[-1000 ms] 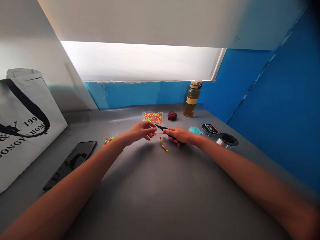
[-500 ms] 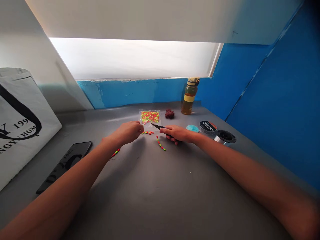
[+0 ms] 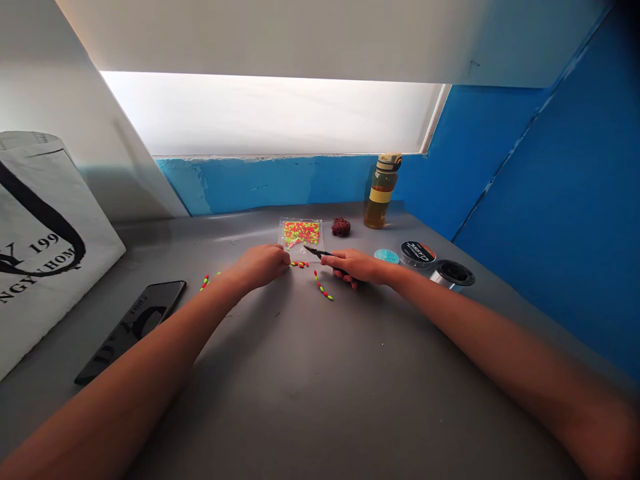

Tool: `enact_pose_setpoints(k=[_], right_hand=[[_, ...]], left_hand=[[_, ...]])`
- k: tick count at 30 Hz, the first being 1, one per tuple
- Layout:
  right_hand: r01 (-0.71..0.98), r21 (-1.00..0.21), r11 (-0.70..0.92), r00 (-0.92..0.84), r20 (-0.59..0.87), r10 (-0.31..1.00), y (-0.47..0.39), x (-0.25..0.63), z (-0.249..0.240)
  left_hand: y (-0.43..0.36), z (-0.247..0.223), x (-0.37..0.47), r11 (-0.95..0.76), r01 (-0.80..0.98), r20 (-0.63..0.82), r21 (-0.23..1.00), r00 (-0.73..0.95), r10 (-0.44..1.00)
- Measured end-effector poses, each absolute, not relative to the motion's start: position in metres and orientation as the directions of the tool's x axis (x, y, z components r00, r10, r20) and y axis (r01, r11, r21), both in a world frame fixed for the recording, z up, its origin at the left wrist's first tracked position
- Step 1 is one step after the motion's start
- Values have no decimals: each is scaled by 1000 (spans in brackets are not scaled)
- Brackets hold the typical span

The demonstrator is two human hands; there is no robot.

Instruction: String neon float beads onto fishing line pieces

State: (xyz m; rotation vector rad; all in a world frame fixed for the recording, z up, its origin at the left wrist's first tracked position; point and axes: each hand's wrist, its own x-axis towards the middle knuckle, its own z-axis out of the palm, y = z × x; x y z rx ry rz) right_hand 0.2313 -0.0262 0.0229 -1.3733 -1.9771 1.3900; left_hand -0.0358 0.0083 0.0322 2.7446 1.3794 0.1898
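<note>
My right hand (image 3: 350,265) is closed around black pliers (image 3: 318,253), whose jaws point left toward my other hand. My left hand (image 3: 265,265) is closed in a pinch near the pliers' tip; what lies between its fingers is too small to make out. A short row of red and yellow-green oval beads (image 3: 301,265) runs from beside the left fingertips. Below the pliers a second curved row of beads (image 3: 323,287) lies on the grey tabletop (image 3: 320,387). Past both hands is a clear bag of the same beads (image 3: 301,233). More beads (image 3: 205,282) show beyond my left forearm, partly hidden.
A dark red bundle of cord (image 3: 341,227) and a bottle of amber liquid (image 3: 381,193) stand at the back. To the right are a turquoise disc (image 3: 387,257), a round black-labelled case (image 3: 418,253) and a spool (image 3: 453,273). A phone (image 3: 131,330) and a white bag (image 3: 45,247) are left.
My left forearm has shifted slightly, uncovering beads on its far side and hiding those on its near side. The left fingers have moved slightly right; the right hand still grips the pliers.
</note>
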Motion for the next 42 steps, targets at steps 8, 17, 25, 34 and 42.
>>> enact_pose_setpoints(k=[8, 17, 25, 34, 42], right_hand=[[502, -863, 55, -466, -216, 858, -24, 233, 20], [496, -867, 54, -470, -215, 856, -25, 232, 20], [492, -868, 69, -483, -206, 851, -24, 232, 19], [499, -857, 133, -497, -157, 853, -29, 233, 21], [505, -843, 183, -528, -135, 839, -32, 233, 25]], left_hand=[[10, 31, -37, -591, 800, 55, 102, 589, 807], [9, 35, -32, -557, 795, 176, 241, 528, 831], [11, 37, -29, -361, 619, 182, 697, 335, 925], [14, 32, -26, -4, 184, -55, 983, 316, 947], [9, 32, -21, 37, 164, -88, 986, 316, 945]])
